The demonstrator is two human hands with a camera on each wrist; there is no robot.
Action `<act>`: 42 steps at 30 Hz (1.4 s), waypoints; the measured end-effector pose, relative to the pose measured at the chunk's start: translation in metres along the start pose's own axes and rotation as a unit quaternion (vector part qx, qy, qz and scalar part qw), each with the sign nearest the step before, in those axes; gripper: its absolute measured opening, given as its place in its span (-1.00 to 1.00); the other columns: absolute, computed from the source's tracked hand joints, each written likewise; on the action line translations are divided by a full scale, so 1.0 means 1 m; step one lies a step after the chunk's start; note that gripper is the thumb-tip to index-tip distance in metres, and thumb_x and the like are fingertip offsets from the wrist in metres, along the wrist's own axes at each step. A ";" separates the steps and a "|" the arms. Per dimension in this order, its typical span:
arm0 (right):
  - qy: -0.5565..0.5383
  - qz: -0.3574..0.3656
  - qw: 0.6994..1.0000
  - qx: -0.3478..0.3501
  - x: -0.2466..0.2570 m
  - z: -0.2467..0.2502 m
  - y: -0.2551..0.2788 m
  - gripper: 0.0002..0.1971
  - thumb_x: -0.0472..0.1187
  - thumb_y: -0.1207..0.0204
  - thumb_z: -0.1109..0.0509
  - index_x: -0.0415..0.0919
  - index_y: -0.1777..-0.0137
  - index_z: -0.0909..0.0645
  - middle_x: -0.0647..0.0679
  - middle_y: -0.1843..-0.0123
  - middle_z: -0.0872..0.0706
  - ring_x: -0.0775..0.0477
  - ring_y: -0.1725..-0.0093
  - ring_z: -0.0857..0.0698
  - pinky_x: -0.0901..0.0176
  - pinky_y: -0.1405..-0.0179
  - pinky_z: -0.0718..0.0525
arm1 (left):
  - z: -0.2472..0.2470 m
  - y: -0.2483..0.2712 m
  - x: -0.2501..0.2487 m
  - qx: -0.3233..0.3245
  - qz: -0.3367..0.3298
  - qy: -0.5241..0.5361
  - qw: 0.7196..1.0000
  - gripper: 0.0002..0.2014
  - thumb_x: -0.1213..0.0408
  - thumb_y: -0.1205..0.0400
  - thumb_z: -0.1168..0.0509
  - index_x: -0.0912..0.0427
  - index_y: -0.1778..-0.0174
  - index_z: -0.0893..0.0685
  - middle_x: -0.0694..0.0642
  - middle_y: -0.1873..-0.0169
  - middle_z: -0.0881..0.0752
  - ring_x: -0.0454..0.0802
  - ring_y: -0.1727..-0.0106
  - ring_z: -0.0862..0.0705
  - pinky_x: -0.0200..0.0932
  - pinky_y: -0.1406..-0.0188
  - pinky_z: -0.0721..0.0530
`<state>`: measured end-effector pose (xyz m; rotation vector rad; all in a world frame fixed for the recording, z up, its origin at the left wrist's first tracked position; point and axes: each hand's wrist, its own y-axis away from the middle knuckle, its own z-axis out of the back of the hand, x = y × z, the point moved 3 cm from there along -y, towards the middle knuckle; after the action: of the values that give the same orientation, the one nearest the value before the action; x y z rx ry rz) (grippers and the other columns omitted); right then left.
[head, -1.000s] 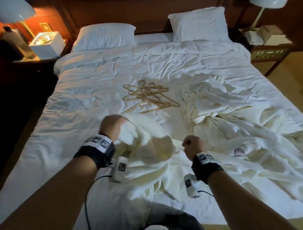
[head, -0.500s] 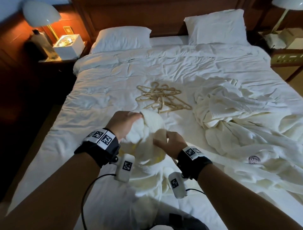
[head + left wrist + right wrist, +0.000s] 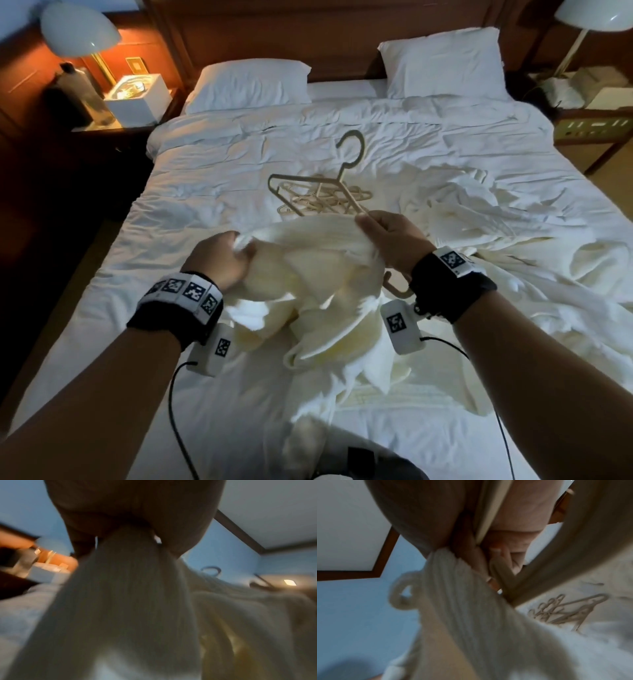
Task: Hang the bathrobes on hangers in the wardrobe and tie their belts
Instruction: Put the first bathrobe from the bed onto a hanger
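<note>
1. Two hands on one robe [image 3: 318, 260], held up over the near half of the bed [image 3: 212, 171].
2. Left hand [image 3: 222, 260]: fingers curled tight round a bunched fold of robe at its left end; the left wrist view shows cloth coming straight out of the fist.
3. Right hand [image 3: 390, 240]: fingers curled, pinching both the robe's right edge and one arm of a hanger [image 3: 318, 185]. Hanger sticks up and away, hook pointing at the far side. Its other end looks to poke out under the right wrist.
4. Right wrist view shows a small cloth loop [image 3: 404, 592] on the robe edge, probably the neck loop, so this looks like the collar area.
5. Spare hangers [image 3: 329, 202] piled mid-bed, just beyond the hands. Second robe [image 3: 496, 240] heaped on the right side of the bed, untouched.
6. Step, as I read it: threading the hanger into the first robe. No shoulder seated yet that I can see.
7. Next move needs: left hand to open the collar, right to slide a hanger arm into one shoulder, then the other. Belt not visible; wardrobe not in view.
</note>
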<state>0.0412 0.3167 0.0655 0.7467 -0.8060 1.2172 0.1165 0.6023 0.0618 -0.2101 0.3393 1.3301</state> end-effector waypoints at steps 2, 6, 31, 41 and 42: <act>-0.052 0.010 0.998 0.023 0.009 -0.007 0.004 -0.61 0.20 -0.61 -0.23 -0.01 0.31 -0.64 0.10 0.47 -0.57 0.02 0.42 -0.56 0.08 0.35 -0.52 | -0.006 0.006 -0.018 0.010 -0.072 0.033 0.997 -0.42 -0.12 -0.43 -0.44 0.06 -0.30 -0.50 0.21 -0.23 -0.57 0.20 -0.22 -0.61 0.03 -0.19 -0.59; -0.138 0.020 0.990 0.034 0.017 -0.020 0.011 -0.60 0.14 -0.60 -0.29 -0.17 0.27 -0.60 0.01 0.45 -0.58 -0.03 0.43 -0.54 0.06 0.40 -0.51 | -0.014 0.029 -0.075 -0.016 -0.249 0.164 0.954 -0.17 -0.17 -0.26 -0.58 0.01 -0.35 -0.35 0.02 -0.35 -0.49 0.03 -0.33 -0.55 -0.02 -0.31 -0.52; -0.269 -0.078 0.958 -0.057 -0.074 0.032 0.020 -0.69 -0.34 -0.67 -0.08 -0.11 0.18 -0.59 -0.03 0.43 -0.44 0.07 0.53 -0.33 0.23 0.50 -0.26 | -0.065 0.012 0.005 0.116 0.263 0.472 0.833 -0.89 0.36 -0.33 -0.41 0.30 0.50 -0.75 0.19 0.56 -0.59 0.11 0.50 -0.54 -0.13 0.36 -0.51; 0.349 0.010 0.936 0.039 -0.087 0.031 0.042 -0.48 0.27 -0.56 -0.20 -0.12 0.44 -0.48 0.00 0.53 -0.53 -0.01 0.46 -0.55 0.13 0.46 -0.45 | -0.051 0.008 -0.005 0.202 0.175 0.433 0.861 -0.87 0.40 -0.43 -0.44 0.43 0.25 -0.79 0.40 0.26 -0.78 0.27 0.21 -0.77 -0.04 0.05 -0.73; 0.374 0.040 0.926 0.040 -0.081 0.024 0.044 -0.45 0.33 -0.53 -0.19 -0.13 0.45 -0.46 0.00 0.56 -0.51 0.02 0.50 -0.53 0.18 0.52 -0.39 | -0.052 0.009 -0.010 0.211 0.167 0.415 0.869 -0.82 0.34 -0.39 -0.47 0.43 0.24 -0.79 0.39 0.26 -0.79 0.29 0.16 -0.79 0.00 -0.04 -0.74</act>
<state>-0.0177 0.2639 0.0115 0.2592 -0.1514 1.4725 0.0990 0.5772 0.0174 -0.3604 1.4393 1.4094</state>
